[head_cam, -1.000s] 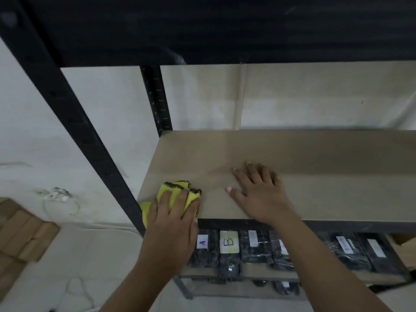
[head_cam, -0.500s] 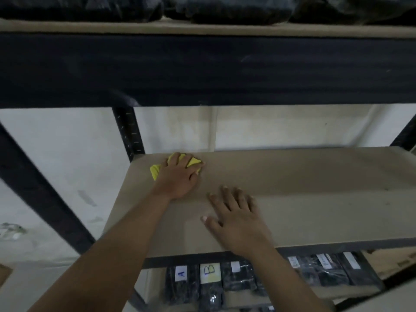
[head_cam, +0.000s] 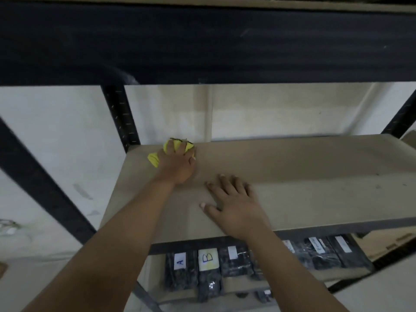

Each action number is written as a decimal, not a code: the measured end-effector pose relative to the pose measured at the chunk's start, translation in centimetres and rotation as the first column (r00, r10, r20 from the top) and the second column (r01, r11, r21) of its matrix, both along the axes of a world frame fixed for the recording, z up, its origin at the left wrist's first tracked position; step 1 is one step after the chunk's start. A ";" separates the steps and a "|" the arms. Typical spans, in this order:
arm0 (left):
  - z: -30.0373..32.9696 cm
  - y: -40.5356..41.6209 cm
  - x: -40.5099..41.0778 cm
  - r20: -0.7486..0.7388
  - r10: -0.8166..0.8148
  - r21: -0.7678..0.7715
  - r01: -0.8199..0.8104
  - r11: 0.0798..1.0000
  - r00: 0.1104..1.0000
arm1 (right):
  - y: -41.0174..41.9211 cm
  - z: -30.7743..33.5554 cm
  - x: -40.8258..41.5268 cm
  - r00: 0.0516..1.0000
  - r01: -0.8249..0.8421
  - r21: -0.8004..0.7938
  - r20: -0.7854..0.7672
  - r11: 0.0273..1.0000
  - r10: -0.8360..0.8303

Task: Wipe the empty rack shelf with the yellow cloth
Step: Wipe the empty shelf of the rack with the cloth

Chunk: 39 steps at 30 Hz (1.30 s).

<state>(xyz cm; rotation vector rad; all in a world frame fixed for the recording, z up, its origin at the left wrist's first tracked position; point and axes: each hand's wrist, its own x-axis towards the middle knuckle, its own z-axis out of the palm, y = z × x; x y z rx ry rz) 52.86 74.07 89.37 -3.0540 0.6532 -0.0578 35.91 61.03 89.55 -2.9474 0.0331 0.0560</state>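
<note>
Left hand (head_cam: 177,164) pressed down on the bunched yellow cloth with dark stitched edging (head_cam: 155,159); fingers (head_cam: 172,147) curled over the wad, so the grip is clamped on the cloth against the board; cloth pokes out at the fingertips and at the hand's left side.

Cloth sits left of frame centre, at the far-left corner of the empty tan fibreboard rack shelf (head_cam: 304,176); just beside the dark slotted metal rear upright (head_cam: 120,115) and nearly touching the shelf's back edge where it meets the pale wall (head_cam: 270,111).

Right hand (head_cam: 234,204) flat on the shelf, fingers spread apart, holding nothing; reads as a brace; it lies nearer the front edge and just right of the left wrist.

Key relation: shelf's long axis runs left-right across frame; nearly all the unwiped-looking board lies right of the cloth, running towards the right edge of frame; left hand is the only one on the cloth.

Room to move: rightward along the back edge is open, nothing on the board; a stroke back towards the front would meet the right hand unless it shifts; no room further left or back; dark steel beam of the shelf above (head_cam: 202,41) overhangs at top of frame, headroom looks adequate.

Below, lower centre: black wrapped packs with white labels (head_cam: 180,270), not involved.
</note>
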 end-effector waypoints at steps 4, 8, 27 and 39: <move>0.2 3.0 -7.0 -0.092 -0.018 -0.012 0.017 1.000 0.996 | 0.0 -0.3 0.3 0.999 0.009 -0.023 -0.042 1.000 -0.010; 0.0 6.1 -14.5 0.090 -0.075 -0.037 0.079 0.996 0.993 | 0.1 -0.3 0.3 0.998 0.021 -0.011 -0.061 1.000 -0.022; 0.2 2.2 -8.4 -0.005 -0.311 -0.117 0.308 0.944 0.950 | -2.0 -0.7 0.5 0.967 0.255 0.011 -0.010 0.967 -0.255; -0.2 -5.2 5.7 0.117 -0.042 -0.394 0.085 0.915 0.992 | -2.2 -1.0 0.7 0.965 0.248 0.030 0.081 0.968 -0.250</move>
